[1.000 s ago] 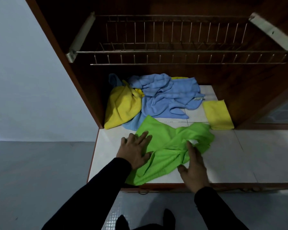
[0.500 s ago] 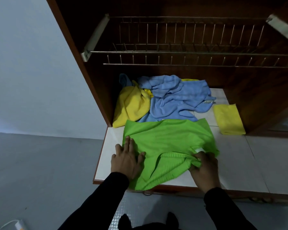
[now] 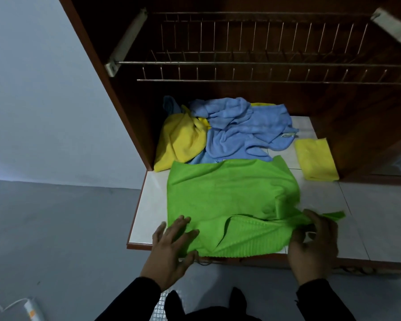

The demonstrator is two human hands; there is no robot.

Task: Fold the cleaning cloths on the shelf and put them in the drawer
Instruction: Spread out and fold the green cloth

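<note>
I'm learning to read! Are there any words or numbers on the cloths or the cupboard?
None can be read.
Small tag on the blue cloth, at its right edge: greenish print, too small and blurred to read.
White object on the floor at bottom left: an orange mark, not readable.
Green cloth, yellow cloths and wire rack: no writing visible.

A white tiled shelf (image 3: pixel 368 218) carries the cloths, with the green cloth (image 3: pixel 229 195) spread flat at its front edge, one corner overhanging. Behind the green cloth lie a crumpled blue cloth (image 3: pixel 248 133) and, to that one's left, a bunched yellow cloth (image 3: pixel 183 140), touching it. Right of the green cloth, apart from it, lies a folded yellow cloth (image 3: pixel 315 158).
</note>
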